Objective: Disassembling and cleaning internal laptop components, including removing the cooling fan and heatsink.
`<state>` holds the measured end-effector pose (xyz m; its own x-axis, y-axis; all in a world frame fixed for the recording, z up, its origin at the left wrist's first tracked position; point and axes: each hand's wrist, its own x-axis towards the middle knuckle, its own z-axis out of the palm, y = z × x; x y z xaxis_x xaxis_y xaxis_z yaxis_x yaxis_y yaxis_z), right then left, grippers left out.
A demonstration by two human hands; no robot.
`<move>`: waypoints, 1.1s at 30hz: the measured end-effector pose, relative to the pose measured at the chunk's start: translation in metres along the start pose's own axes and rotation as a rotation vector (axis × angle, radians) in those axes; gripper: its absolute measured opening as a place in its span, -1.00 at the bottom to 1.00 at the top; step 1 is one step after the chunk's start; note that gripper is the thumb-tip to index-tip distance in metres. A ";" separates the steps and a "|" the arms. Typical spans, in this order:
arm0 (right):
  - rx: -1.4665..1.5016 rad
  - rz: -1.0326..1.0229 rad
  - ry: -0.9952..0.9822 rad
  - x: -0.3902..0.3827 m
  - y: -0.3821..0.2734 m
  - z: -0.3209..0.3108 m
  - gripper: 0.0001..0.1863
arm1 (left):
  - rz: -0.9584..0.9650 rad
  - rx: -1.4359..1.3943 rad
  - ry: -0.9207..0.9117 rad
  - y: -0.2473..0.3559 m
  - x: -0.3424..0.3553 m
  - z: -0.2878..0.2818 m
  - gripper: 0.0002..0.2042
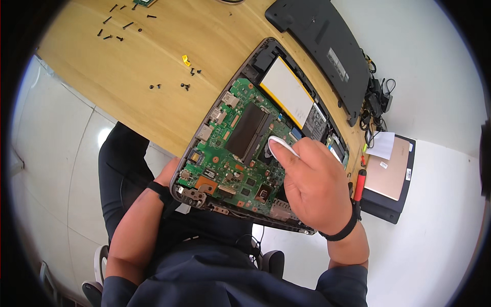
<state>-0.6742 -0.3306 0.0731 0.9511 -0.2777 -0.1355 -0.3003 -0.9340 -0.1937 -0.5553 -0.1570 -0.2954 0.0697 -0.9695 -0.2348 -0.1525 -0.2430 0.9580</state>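
An opened laptop base (223, 102) lies askew, its near part jutting past the table edge over my lap. Its green circuit board (217, 153) is bare, with a dark rectangular module (249, 130) in the middle. My right hand (314, 179) pinches a folded white wipe (282, 144) and presses it beside a dark chip (266, 152) smeared with grey paste. At the laptop's near left edge, my left hand (168, 173) holds the base from the side, its fingers out of sight underneath. A flat white-and-yellow battery (289, 92) sits along the far side of the base.
Several loose screws (128, 25) are scattered on the wooden table (169, 46), near a small yellow piece (185, 60). A black laptop cover (327, 46) rests at the far right. Beyond it are tangled black cables (376, 102), a red-handled screwdriver (360, 184) and a gold laptop (386, 176).
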 end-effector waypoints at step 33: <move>0.421 0.319 0.067 0.015 0.004 0.010 -0.78 | -0.115 -0.051 0.113 0.015 0.000 -0.001 -0.63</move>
<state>-0.6618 -0.3362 0.0611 0.8061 -0.5597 -0.1921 -0.5656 -0.6331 -0.5284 -0.5565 -0.1611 -0.2809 0.1951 -0.9251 -0.3257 -0.0874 -0.3472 0.9337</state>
